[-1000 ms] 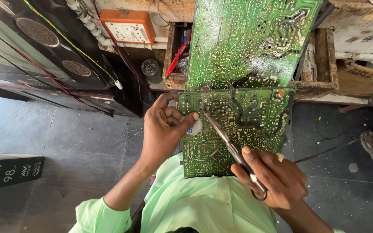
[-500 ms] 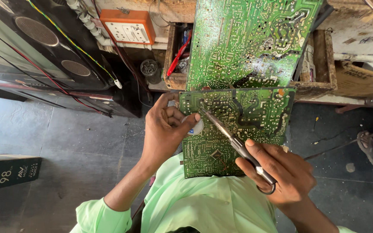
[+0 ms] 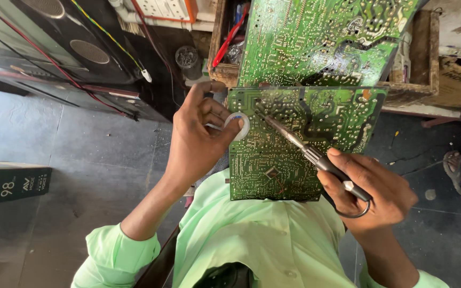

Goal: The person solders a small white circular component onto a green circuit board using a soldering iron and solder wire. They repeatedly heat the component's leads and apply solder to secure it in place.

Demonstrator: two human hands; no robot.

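A green rectangular printed circuit board (image 3: 294, 144), solder side up and dotted with silvery joints, is lying across the lap of a person in a pale green shirt (image 3: 252, 240), its far edge reaching a wooden crate (image 3: 428, 58) ahead. The right hand (image 3: 372, 192) is clenching the dark handle of a soldering iron (image 3: 305, 149), whose slim metal shaft is slanting up and left so that its tip is meeting the board near the upper left corner. A black cord is looping under that fist. The left hand (image 3: 196, 138) is gripping the board's left edge, its fingers curled round a small white spool (image 3: 239, 125) pressed against the green surface just beside the iron's tip; whether any wire is leading off the spool cannot be told.

A second, larger green circuit board (image 3: 321, 37) is leaning upright against the crate directly behind the first, its lower edge touching the smaller board's far side. A red-handled tool (image 3: 230, 34) is sticking out of the crate's left compartment. To the left, black speaker cabinets (image 3: 54, 48) are standing on the grey stone floor (image 3: 70, 154), crossed by red and yellow wires. At the far right edge, another person's sandalled foot (image 3: 454, 168) is resting on the floor, well apart from the work.
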